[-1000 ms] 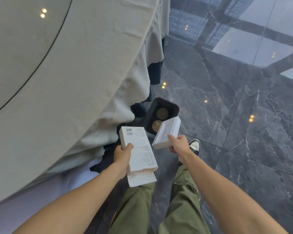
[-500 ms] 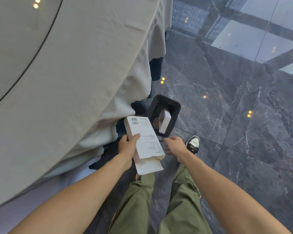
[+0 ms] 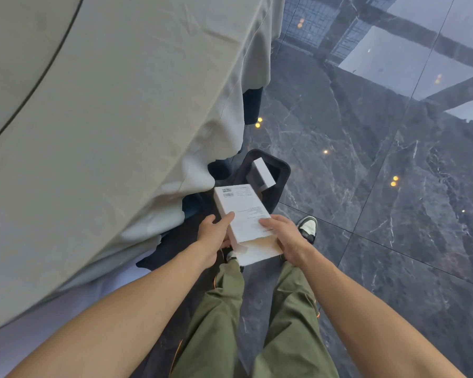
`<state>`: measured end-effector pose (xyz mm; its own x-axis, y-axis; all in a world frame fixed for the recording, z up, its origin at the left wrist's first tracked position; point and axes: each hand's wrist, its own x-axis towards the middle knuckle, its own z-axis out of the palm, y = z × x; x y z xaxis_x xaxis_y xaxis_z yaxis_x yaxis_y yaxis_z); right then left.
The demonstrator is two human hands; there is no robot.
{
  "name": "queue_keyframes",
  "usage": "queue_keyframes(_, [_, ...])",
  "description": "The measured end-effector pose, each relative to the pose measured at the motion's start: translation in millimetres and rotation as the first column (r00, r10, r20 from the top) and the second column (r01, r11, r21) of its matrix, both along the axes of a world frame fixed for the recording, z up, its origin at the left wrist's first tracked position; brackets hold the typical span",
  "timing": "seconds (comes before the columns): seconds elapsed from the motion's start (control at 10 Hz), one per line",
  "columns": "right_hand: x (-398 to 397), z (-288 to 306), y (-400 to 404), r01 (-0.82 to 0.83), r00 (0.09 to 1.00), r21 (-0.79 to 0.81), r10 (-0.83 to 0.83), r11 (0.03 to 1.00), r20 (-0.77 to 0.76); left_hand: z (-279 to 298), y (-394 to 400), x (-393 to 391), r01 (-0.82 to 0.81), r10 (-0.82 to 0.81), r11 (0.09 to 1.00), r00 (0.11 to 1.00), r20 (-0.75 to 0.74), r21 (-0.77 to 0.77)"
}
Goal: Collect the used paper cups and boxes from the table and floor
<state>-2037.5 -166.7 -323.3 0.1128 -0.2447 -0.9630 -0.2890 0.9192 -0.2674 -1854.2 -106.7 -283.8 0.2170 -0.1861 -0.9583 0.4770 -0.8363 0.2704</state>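
Soft, even light is seen all over, and nothing is very dark or very bright. Small yellow lamp spots are mirrored in the shiny dark floor [image 3: 366,186], and a big pale patch of glare is seen at the top right. A deep shadow is cast under the hanging tablecloth [image 3: 120,118]. The picture is sharp in the middle. Straight lines are bent at the edges, and the arms are stretched wide near the bottom corners.
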Motion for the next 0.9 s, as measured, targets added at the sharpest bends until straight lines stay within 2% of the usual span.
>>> queue_keyframes(0.1, [3,-12,-15,-0.015,0.981,-0.051,0.005,0.999,-0.192,-2,-1,-2,0.061,-0.059,0.998,0.996,-0.07,0.021])
queue_keyframes(0.2, [8,-16,-24,0.016,0.976,-0.003,-0.017,1.0,-0.216,-5,-1,-2,0.122,-0.12,0.993,0.987,-0.109,0.011])
queue_keyframes(0.3, [12,-20,-32,0.057,0.975,0.027,-0.05,0.998,-0.218,-9,-2,-3,0.156,-0.154,0.988,0.981,-0.118,0.01])
queue_keyframes(0.5, [20,-23,-43,0.154,0.976,0.03,-0.147,0.988,-0.16,-17,-12,0,0.123,-0.126,0.991,0.99,-0.062,-0.06])
queue_keyframes(0.6, [20,-18,-49,0.184,0.973,-0.013,-0.184,0.983,-0.14,-20,-20,1,0.12,-0.123,0.987,0.992,-0.024,-0.104])
queue_keyframes(0.9, [14,-6,-47,0.01,0.981,-0.011,-0.012,1.0,-0.192,-4,-36,-12,0.334,-0.327,0.942,0.936,0.133,-0.036])
